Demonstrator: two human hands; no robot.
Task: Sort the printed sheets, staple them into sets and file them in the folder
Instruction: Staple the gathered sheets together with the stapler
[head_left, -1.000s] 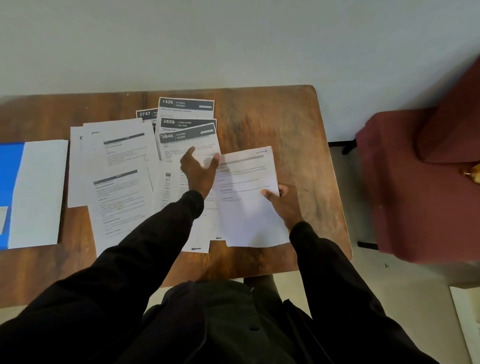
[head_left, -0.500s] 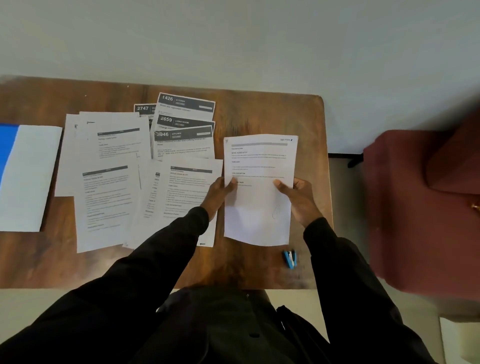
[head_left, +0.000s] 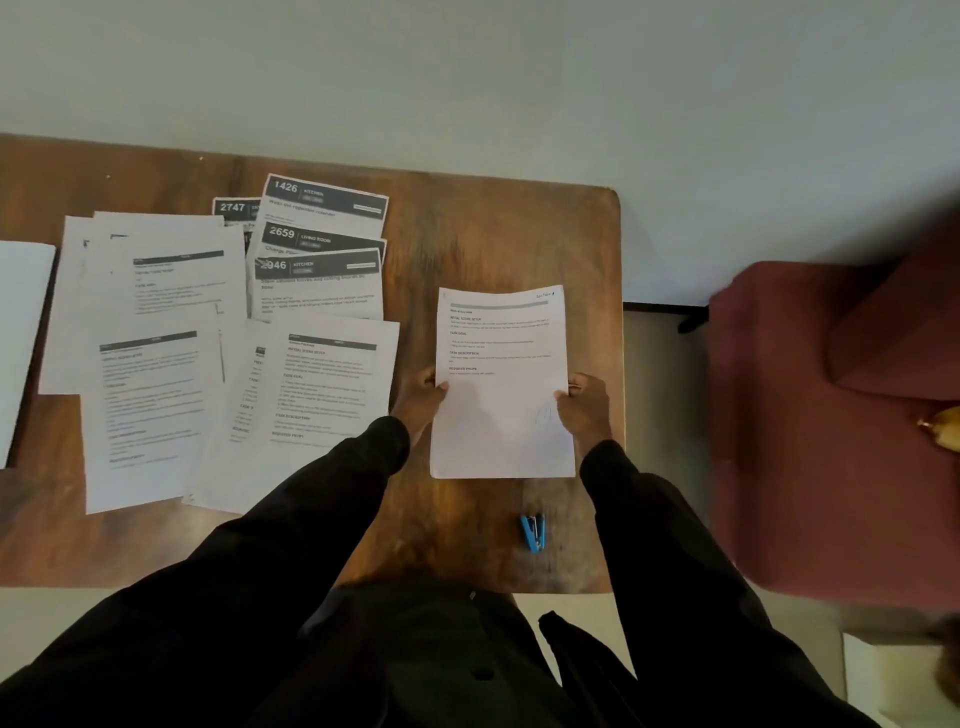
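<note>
Pinching one sheet (head_left: 501, 384) by its sides in my left hand (head_left: 418, 397) and right hand (head_left: 587, 408) | wood table (head_left: 493, 234): papers (head_left: 156, 364) left, stapler (head_left: 532, 532) near | wall (head_left: 467, 78) far, red chair (head_left: 805, 415) right

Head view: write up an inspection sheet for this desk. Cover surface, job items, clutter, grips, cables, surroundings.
Surface: wooden table, its left half largely under paper.
Job's things: held sheet, print facing up; loose printed sheets overlapping to its left; dark-header sheets numbered 1426, 2659 and others, behind those; blue stapler near the front edge, untouched; white sheet cut off at the left edge.
Clutter: nothing seen.
Grips: left hand pinches the held sheet's left edge, right hand its right edge.
Cables: nothing seen.
Surroundings: pale wall behind; red armchair to the right.
</note>
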